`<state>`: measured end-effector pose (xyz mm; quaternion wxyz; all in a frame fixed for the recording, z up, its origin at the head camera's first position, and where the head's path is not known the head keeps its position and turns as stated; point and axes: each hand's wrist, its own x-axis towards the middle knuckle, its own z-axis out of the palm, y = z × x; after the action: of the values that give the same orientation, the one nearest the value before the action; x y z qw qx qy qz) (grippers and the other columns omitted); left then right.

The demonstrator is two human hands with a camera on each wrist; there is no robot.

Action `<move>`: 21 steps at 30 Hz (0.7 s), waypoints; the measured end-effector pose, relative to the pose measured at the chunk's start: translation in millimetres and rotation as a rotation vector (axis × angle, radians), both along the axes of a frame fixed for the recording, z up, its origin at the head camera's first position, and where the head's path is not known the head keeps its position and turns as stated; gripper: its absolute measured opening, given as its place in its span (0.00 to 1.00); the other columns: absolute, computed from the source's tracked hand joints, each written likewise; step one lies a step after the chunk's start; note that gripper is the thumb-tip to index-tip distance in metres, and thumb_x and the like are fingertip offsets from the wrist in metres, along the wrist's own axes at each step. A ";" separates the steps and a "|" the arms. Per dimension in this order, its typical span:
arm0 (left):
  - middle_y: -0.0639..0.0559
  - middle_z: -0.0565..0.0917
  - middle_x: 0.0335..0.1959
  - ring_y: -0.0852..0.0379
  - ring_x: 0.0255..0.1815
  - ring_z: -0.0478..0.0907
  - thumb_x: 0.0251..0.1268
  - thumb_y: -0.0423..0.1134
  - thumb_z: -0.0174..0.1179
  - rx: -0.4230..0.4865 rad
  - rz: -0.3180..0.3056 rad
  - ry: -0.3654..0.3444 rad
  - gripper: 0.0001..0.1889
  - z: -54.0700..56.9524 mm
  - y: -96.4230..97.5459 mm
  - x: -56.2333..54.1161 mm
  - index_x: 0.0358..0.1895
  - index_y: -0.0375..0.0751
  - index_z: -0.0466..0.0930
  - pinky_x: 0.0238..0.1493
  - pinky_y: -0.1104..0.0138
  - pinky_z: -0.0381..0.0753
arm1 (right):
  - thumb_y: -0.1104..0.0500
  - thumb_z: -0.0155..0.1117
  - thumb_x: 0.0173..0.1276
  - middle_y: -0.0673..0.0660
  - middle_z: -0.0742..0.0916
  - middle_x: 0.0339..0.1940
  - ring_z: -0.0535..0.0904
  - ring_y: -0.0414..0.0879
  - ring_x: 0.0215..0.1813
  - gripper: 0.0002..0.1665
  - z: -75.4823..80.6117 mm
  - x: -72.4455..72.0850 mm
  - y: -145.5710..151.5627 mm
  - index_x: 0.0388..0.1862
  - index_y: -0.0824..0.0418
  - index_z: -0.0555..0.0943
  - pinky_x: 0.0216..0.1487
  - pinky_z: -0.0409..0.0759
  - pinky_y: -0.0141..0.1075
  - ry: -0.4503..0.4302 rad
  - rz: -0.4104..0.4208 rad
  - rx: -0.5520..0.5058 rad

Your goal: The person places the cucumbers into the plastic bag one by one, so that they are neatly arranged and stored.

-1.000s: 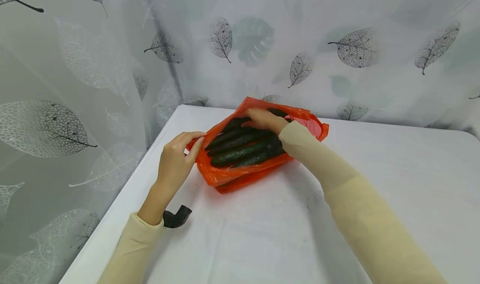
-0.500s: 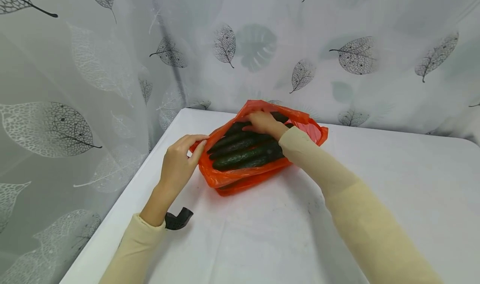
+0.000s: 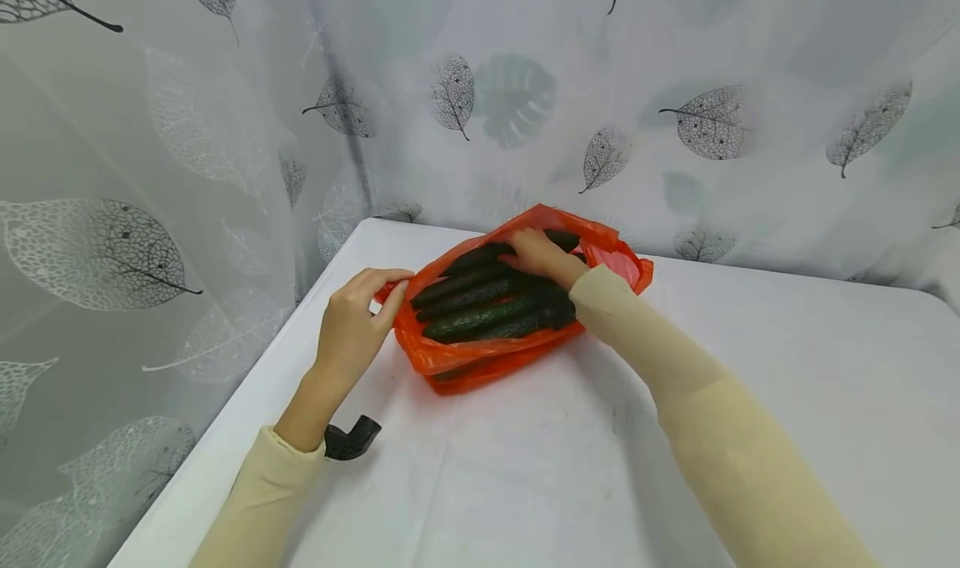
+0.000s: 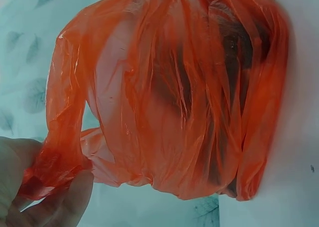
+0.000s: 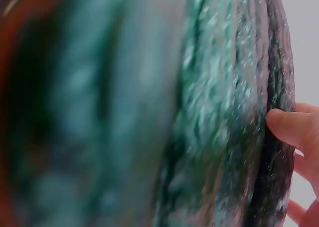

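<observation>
An orange-red plastic bag (image 3: 450, 357) lies open-mouthed on the white table, with several dark green cucumbers (image 3: 480, 314) side by side in it. My left hand (image 3: 351, 330) pinches the bag's left edge between thumb and fingers; in the left wrist view, its fingers (image 4: 75, 199) hold a gathered strip of the plastic (image 4: 60, 159). Inside the bag, my right hand (image 3: 538, 253) grips the farthest cucumber (image 3: 477, 259). From the right wrist, the thumb (image 5: 289, 126) lies on the near side of that outermost cucumber (image 5: 281, 62), with fingers behind it. Nearer cucumbers there are blurred.
A small black curved object (image 3: 354, 439) lies on the table (image 3: 540, 468) beside my left wrist, partly hidden by it. Behind and to the left hang pale curtains (image 3: 675, 42) with leaf prints, close to the table's edges.
My right hand has shifted slightly right inside the bag, and the peak of the bag's far rim has moved right. More of the farthest cucumber shows. My left hand keeps its pinch.
</observation>
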<state>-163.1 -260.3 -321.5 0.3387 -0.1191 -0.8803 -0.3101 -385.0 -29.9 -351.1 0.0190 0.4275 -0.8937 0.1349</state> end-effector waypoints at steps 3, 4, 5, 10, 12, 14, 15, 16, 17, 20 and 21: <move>0.48 0.86 0.36 0.54 0.33 0.77 0.65 0.33 0.63 0.000 0.000 -0.010 0.08 -2.3 0.8 -0.4 0.45 0.40 0.86 0.27 0.64 0.74 | 0.58 0.66 0.68 0.61 0.82 0.59 0.74 0.58 0.63 0.23 -2.8 0.1 4.6 0.62 0.58 0.79 0.66 0.61 0.61 0.033 -0.078 0.011; 0.47 0.86 0.36 0.54 0.34 0.78 0.65 0.33 0.63 0.000 0.000 -0.011 0.08 -2.4 1.3 -0.2 0.45 0.39 0.86 0.27 0.64 0.75 | 0.56 0.66 0.67 0.61 0.80 0.60 0.72 0.59 0.65 0.24 -2.7 0.2 5.4 0.63 0.56 0.79 0.66 0.58 0.63 0.041 -0.101 0.019; 0.47 0.86 0.37 0.54 0.34 0.78 0.65 0.33 0.63 0.000 0.001 -0.012 0.08 -2.7 1.5 -0.6 0.45 0.39 0.86 0.28 0.64 0.75 | 0.55 0.66 0.68 0.61 0.79 0.62 0.70 0.59 0.66 0.25 -2.2 0.1 5.9 0.63 0.55 0.78 0.66 0.56 0.64 0.044 -0.119 0.029; 0.47 0.86 0.37 0.53 0.35 0.78 0.65 0.32 0.63 -0.001 0.008 -0.010 0.08 -2.4 0.9 -1.0 0.45 0.38 0.86 0.28 0.64 0.75 | 0.59 0.63 0.69 0.63 0.76 0.65 0.67 0.61 0.68 0.25 2.2 -0.1 5.4 0.65 0.56 0.77 0.68 0.52 0.65 0.030 -0.136 0.052; 0.47 0.86 0.36 0.54 0.34 0.78 0.65 0.32 0.63 -0.001 0.011 -0.008 0.08 -2.2 0.7 -1.2 0.45 0.38 0.86 0.27 0.64 0.75 | 0.63 0.61 0.70 0.63 0.76 0.65 0.67 0.62 0.69 0.25 3.3 -0.9 5.6 0.66 0.56 0.76 0.69 0.52 0.65 0.019 -0.130 0.053; 0.47 0.86 0.36 0.54 0.34 0.78 0.65 0.32 0.63 -0.001 0.011 -0.007 0.08 -2.0 0.9 -1.1 0.45 0.38 0.86 0.27 0.64 0.75 | 0.67 0.58 0.70 0.63 0.77 0.65 0.67 0.62 0.68 0.25 3.0 -2.3 6.1 0.66 0.58 0.76 0.68 0.54 0.65 0.008 -0.122 0.045; 0.47 0.86 0.36 0.54 0.34 0.78 0.65 0.32 0.63 0.000 0.010 -0.007 0.08 -2.1 1.0 -1.1 0.45 0.39 0.86 0.27 0.65 0.74 | 0.68 0.57 0.69 0.63 0.77 0.64 0.68 0.62 0.68 0.25 2.5 -3.0 6.6 0.65 0.60 0.76 0.68 0.55 0.65 0.003 -0.118 0.036; 0.47 0.86 0.36 0.54 0.34 0.78 0.64 0.32 0.63 0.001 0.009 -0.007 0.08 -1.9 1.3 -0.9 0.45 0.39 0.86 0.27 0.65 0.74 | 0.69 0.57 0.69 0.63 0.78 0.63 0.69 0.62 0.67 0.24 1.7 -3.5 7.2 0.64 0.61 0.76 0.68 0.57 0.64 -0.003 -0.117 0.021; 0.47 0.85 0.36 0.54 0.34 0.78 0.64 0.32 0.63 0.002 0.008 -0.007 0.08 -2.0 1.5 -0.9 0.44 0.39 0.86 0.28 0.65 0.74 | 0.70 0.57 0.69 0.64 0.79 0.61 0.70 0.62 0.66 0.23 0.8 -4.2 7.6 0.63 0.63 0.76 0.68 0.59 0.63 -0.001 -0.111 0.007; 0.48 0.85 0.35 0.54 0.34 0.77 0.64 0.32 0.63 0.003 0.005 -0.011 0.08 -3.0 2.0 -1.3 0.44 0.39 0.86 0.28 0.64 0.74 | 0.70 0.58 0.68 0.67 0.79 0.57 0.73 0.62 0.61 0.18 -2.9 -5.3 9.9 0.57 0.68 0.78 0.66 0.66 0.56 -0.003 -0.124 -0.048; 0.48 0.85 0.35 0.54 0.34 0.77 0.64 0.32 0.63 0.002 0.004 -0.013 0.08 -3.5 2.1 -1.4 0.44 0.39 0.86 0.28 0.64 0.74 | 0.70 0.59 0.68 0.68 0.79 0.56 0.73 0.62 0.60 0.16 -4.0 -5.2 10.8 0.55 0.69 0.78 0.65 0.68 0.54 -0.003 -0.133 -0.064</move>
<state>-164.5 -258.2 -325.0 0.3337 -0.1147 -0.8824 -0.3111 -390.2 -19.1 -355.0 0.0402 0.3664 -0.9153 0.1622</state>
